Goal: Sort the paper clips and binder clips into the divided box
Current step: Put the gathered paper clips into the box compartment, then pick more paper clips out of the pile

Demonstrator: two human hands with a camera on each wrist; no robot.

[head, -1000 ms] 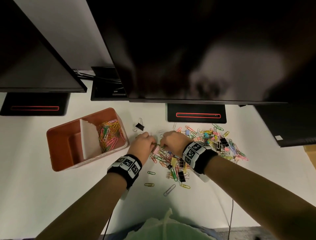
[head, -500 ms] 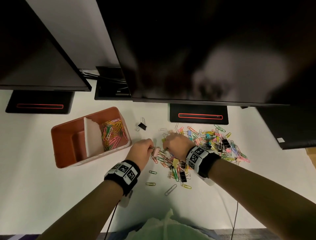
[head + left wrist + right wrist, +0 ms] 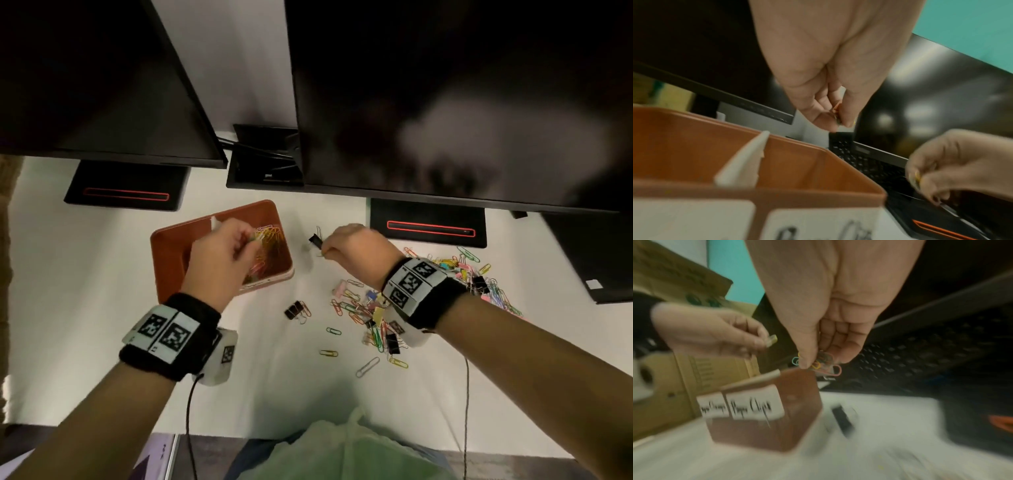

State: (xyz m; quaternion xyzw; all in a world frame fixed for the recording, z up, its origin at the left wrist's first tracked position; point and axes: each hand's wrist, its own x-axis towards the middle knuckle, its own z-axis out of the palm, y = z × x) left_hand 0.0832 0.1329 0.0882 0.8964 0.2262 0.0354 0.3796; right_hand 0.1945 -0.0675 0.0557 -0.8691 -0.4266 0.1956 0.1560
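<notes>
The orange divided box (image 3: 168,263) stands at the left with a white divider (image 3: 744,162); its right compartment holds coloured paper clips (image 3: 270,240). My left hand (image 3: 251,240) hovers above that compartment and pinches a few paper clips (image 3: 836,112). My right hand (image 3: 323,251) is just right of the box, above the table, pinching a small bunch of paper clips (image 3: 822,364). The mixed pile of clips (image 3: 370,308) lies under and beside my right wrist. A black binder clip (image 3: 315,240) lies by my right fingertips, another (image 3: 295,310) nearer me.
Monitors (image 3: 445,102) overhang the back of the white desk (image 3: 85,291), with their black bases (image 3: 428,222) behind the clips. Loose paper clips (image 3: 368,366) lie near the front edge. The box front carries handwritten labels (image 3: 754,405). A cardboard carton (image 3: 684,280) stands beyond the box.
Both hands have left the pile and moved left and up, each carrying paper clips. The left hand is now over the box's right compartment; the right hand is beside the box.
</notes>
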